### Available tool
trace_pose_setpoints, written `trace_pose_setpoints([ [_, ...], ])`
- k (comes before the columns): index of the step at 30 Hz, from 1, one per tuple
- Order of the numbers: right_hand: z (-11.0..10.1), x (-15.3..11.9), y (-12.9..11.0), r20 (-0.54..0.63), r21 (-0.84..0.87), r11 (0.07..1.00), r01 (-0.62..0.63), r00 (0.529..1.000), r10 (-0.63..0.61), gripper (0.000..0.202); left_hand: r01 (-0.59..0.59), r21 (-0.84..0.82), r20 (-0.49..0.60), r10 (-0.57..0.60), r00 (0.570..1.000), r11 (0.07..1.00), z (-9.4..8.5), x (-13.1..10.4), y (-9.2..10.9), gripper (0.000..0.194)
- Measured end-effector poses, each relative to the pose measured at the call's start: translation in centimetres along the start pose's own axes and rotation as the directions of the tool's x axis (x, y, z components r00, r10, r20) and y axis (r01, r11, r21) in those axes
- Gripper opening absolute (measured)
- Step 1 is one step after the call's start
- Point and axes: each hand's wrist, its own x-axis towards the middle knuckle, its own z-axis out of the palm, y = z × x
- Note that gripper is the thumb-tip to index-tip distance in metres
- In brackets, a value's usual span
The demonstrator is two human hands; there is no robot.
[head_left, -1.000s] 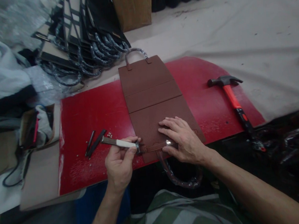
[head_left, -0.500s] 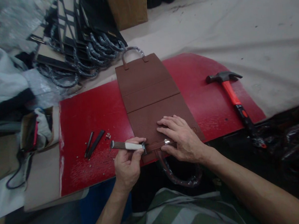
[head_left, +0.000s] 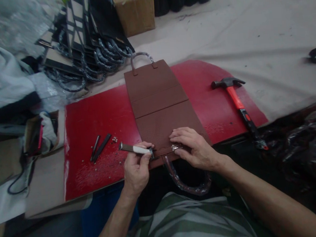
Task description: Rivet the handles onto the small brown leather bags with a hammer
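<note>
A brown leather bag panel (head_left: 162, 121) lies lengthwise on the red board, a plastic-wrapped handle (head_left: 142, 55) at its far end and another wrapped handle (head_left: 190, 187) hanging over the near edge. My left hand (head_left: 136, 171) pinches a short slim piece (head_left: 134, 149), brown and white with metal at both ends, beside the panel's near left corner; its exact kind is unclear. My right hand (head_left: 195, 148) rests on the near part of the bag with fingers bent, its thumb and forefinger around a small shiny metal fitting (head_left: 176, 147). Whether they grip it firmly is hard to see.
On the red board (head_left: 92, 112) lie a claw hammer (head_left: 235, 99) to the right and two dark rods (head_left: 101, 148) with small loose bits to the left. Black bags with wrapped handles (head_left: 106, 55) are piled behind, near a cardboard box (head_left: 134, 12).
The view has shifted slightly. Both hands stay near the bag's near edge, the left one still pinching the slim piece. The right thumb and fingers remain at the metal fitting.
</note>
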Motion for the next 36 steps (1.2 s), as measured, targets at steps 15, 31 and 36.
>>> trace_pose_setpoints([
  [15,5.2,-12.6,-3.4,-0.119,0.889,0.231,-0.396,0.289,0.950,0.024,0.024,-0.163,-0.077,-0.037,0.996,0.986,-0.7,0.1,-0.5,0.021],
  [31,7.0,-5.2,-6.5,0.517,0.852,-0.412,-0.322,0.644,0.564,0.036,0.077,-0.075,-0.030,-0.079,0.996,0.994,0.1,0.3,1.2,0.023],
  [36,6.6,-4.1,-8.0,0.459,0.885,-0.382,-0.268,0.642,0.614,0.036,0.141,-0.233,-0.001,-0.145,0.989,0.962,0.1,0.6,0.9,0.024],
])
